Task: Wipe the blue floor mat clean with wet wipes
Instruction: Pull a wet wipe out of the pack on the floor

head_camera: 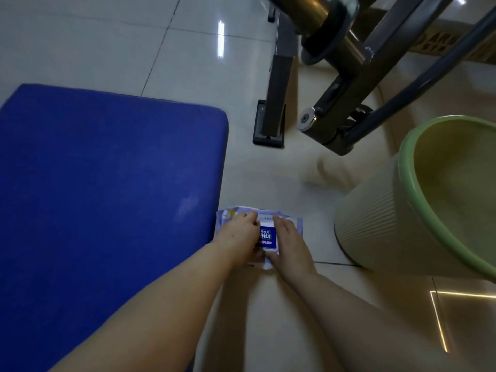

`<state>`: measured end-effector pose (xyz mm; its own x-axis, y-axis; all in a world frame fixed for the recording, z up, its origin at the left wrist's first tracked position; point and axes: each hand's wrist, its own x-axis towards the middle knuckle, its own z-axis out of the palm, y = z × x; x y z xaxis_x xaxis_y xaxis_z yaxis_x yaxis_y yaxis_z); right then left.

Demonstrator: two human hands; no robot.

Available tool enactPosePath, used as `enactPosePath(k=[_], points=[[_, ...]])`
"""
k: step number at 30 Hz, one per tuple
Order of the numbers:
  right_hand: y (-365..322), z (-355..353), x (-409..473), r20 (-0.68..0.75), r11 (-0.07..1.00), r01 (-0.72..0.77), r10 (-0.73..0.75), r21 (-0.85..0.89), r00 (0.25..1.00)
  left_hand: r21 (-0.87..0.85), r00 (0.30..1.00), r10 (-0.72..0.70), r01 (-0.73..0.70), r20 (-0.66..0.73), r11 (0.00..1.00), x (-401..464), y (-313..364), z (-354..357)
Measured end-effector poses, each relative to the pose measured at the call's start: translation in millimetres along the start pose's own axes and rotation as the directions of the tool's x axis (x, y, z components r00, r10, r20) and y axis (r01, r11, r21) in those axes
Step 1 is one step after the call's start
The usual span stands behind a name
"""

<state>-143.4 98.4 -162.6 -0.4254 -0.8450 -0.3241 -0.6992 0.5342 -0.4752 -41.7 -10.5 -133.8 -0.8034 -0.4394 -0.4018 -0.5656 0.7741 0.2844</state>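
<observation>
Two bare forearms were seen entering from the bottom of the frame and converging toward lower centre. Glossy pale floor tiles were spread across the room, with grout lines and streaks of reflected light at upper centre and lower right. Most of the left half was filled by the blue floor mat, laid flat on the tiles, a faint pale smear visible near its right edge. A ribbed cream waste bin with a green rim was stood at the right edge of the frame, near the hands. Dark metal frame legs and tubes were seen crossing the upper right, and a black footplate was set on the tiles at upper centre.

A pack of wet wipes was lain on the tiles just beside the mat's right edge. The left hand was curled over the pack's left side, its fingertips pinched at the top of the pack. The right hand was pressed flat on the pack's right side, fingers held fairly straight.
</observation>
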Motion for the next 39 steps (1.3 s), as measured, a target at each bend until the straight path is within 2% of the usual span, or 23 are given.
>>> enactPosePath(k=[2,4,6,8,10,12,16,17,20,22,24,27,31,34,39], points=[[1,-1,0,-0.018,0.998,0.025,-0.025,0.053,1.0,-0.002,1.0,-0.01,0.01,0.013,1.0,3,0,-12],[1,-2,-1,-0.043,0.988,0.012,-0.006,0.154,0.999,-0.071,0.998,-0.059,0.056,-0.032,0.996,5,-2,-22],[0,-2,-4,-0.08,0.964,-0.006,0.028,0.266,0.996,-0.219,0.969,-0.192,0.156,-0.154,0.963,8,-7,-24],[0,-1,-9,-0.148,0.946,0.011,0.039,0.323,0.988,-0.392,0.897,-0.372,0.262,-0.237,0.882,6,-9,-22],[0,1,-12,-0.222,0.964,0.073,-0.015,0.257,0.975,-0.502,0.837,-0.487,0.318,-0.25,0.804,7,-7,-16],[-3,2,-9,-0.278,0.983,0.129,-0.087,0.134,0.957,-0.53,0.812,-0.516,0.32,-0.274,0.785,8,-3,-15],[-14,4,4,-0.297,0.998,0.055,-0.042,0.036,0.954,-0.606,0.747,-0.59,0.325,-0.307,0.726,7,-2,-14],[-16,7,6,-0.279,0.998,0.013,0.003,0.057,0.96,-0.585,0.756,-0.578,0.329,-0.308,0.742,6,-2,-10],[-16,8,7,-0.275,0.985,-0.033,0.08,0.17,0.958,-0.476,0.852,-0.42,0.242,-0.313,0.846,-2,7,8],[-16,3,4,-0.241,0.973,-0.036,0.092,0.229,0.966,-0.45,0.887,-0.392,0.254,-0.244,0.856,-5,16,16],[-15,2,1,-0.18,0.966,-0.052,0.1,0.253,0.979,-0.445,0.88,-0.437,0.322,-0.183,0.835,-4,22,18],[-15,4,1,-0.277,0.958,-0.027,0.109,0.286,0.955,-0.442,0.852,-0.487,0.368,-0.19,0.818,1,26,13],[-13,7,-1,-0.272,0.981,-0.027,0.08,0.192,0.959,-0.45,0.826,-0.512,0.374,-0.237,0.811,0,29,13],[-16,4,0,-0.201,0.991,-0.043,0.067,0.124,0.977,-0.561,0.815,-0.523,0.318,-0.25,0.764,-4,22,17],[-36,5,6,-0.328,0.991,-0.052,0.01,-0.12,0.944,-0.682,0.815,-0.499,0.185,-0.297,0.708,-17,2,9]])
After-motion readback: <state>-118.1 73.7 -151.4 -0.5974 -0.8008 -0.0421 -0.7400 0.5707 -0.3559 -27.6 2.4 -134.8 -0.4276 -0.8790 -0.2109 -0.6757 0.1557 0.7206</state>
